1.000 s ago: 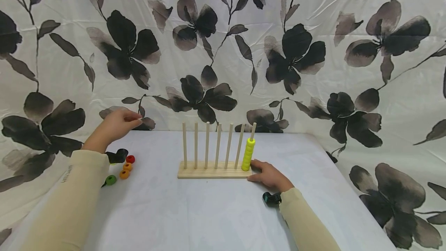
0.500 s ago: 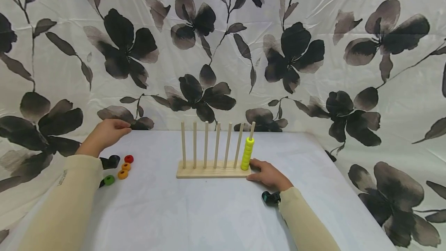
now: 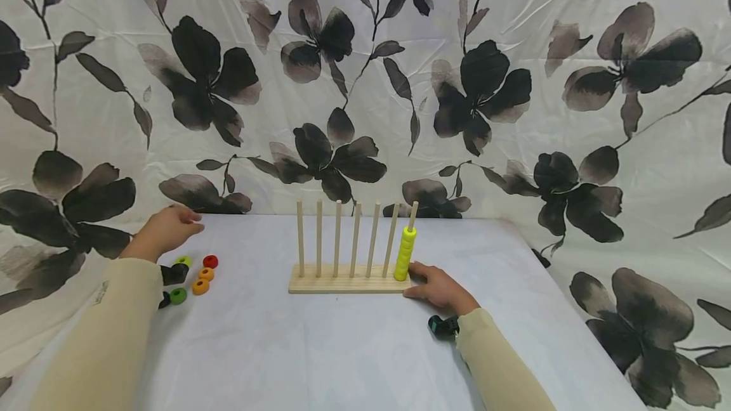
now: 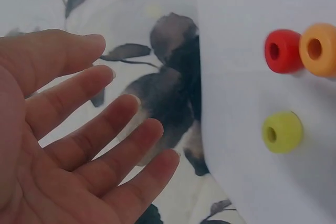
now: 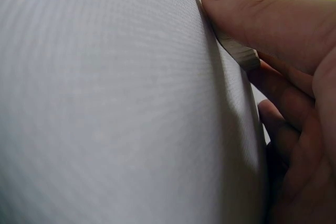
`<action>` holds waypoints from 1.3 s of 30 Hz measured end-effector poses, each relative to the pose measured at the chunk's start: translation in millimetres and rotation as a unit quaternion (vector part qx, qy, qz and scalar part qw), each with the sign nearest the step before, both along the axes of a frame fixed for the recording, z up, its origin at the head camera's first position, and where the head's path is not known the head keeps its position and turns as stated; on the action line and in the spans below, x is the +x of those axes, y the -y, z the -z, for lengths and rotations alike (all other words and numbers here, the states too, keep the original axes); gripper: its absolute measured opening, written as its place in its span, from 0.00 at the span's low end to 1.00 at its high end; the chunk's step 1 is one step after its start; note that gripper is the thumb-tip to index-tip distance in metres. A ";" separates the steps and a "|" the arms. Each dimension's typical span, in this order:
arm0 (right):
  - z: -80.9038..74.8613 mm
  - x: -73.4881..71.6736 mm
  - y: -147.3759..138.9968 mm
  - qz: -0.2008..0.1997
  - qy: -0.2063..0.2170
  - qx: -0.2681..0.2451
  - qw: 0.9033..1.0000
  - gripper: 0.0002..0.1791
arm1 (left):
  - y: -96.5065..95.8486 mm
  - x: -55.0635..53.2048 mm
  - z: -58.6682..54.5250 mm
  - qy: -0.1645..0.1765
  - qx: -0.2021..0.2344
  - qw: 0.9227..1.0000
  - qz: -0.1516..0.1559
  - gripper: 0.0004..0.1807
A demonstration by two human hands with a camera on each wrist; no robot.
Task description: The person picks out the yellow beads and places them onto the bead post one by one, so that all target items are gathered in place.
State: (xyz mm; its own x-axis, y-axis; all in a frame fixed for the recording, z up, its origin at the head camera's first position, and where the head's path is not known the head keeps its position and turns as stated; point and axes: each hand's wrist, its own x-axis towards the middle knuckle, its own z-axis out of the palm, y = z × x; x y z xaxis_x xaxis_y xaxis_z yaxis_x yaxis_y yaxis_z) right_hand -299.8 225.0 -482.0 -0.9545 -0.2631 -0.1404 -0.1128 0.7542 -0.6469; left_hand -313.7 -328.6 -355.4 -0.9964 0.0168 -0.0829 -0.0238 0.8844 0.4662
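My left hand (image 3: 165,231) hovers over the table's far left part, its fingers spread and relaxed, with nothing in them in the left wrist view. Below and beside it lie loose beads: a red bead (image 3: 210,261), a yellow-green bead (image 4: 282,131), two orange beads (image 3: 200,286) and a green bead (image 3: 178,295). My right hand (image 3: 441,288) holds the right end of a wooden peg stand (image 3: 348,285), thumb on its front edge and fingers behind. Several yellow beads (image 3: 405,254) are stacked on the stand's rightmost peg; the other pegs are bare.
A white cloth covers the table (image 3: 320,354). Behind it hangs a floral curtain (image 3: 400,81). A dark camera (image 3: 444,326) is worn at the right wrist, and another dark camera (image 3: 174,274) at the left wrist hides part of the bead group.
My left hand has come down and to the left, from above the beads' far side, and the yellow-green bead shows more now. The right hand and the peg stand stay put.
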 end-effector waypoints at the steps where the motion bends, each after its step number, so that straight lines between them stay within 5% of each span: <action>1: 0.5 0.1 -0.2 -0.001 -0.001 0.000 1.000 0.42 | 1.1 -0.3 1.7 0.006 0.001 1.000 -0.003 0.30; 23: -0.3 0.2 -0.4 -0.005 -0.008 -0.015 1.000 0.41 | 19.9 -9.2 39.0 0.104 0.032 0.990 -0.086 0.30; 34: -3.8 1.5 1.6 -0.004 -0.005 -0.020 1.000 0.40 | 18.0 -8.9 46.3 0.114 0.019 0.985 -0.125 0.28; 39: -3.2 0.2 3.3 -0.008 -0.005 -0.011 1.000 0.41 | 18.4 -4.8 47.4 0.111 0.003 0.987 -0.116 0.27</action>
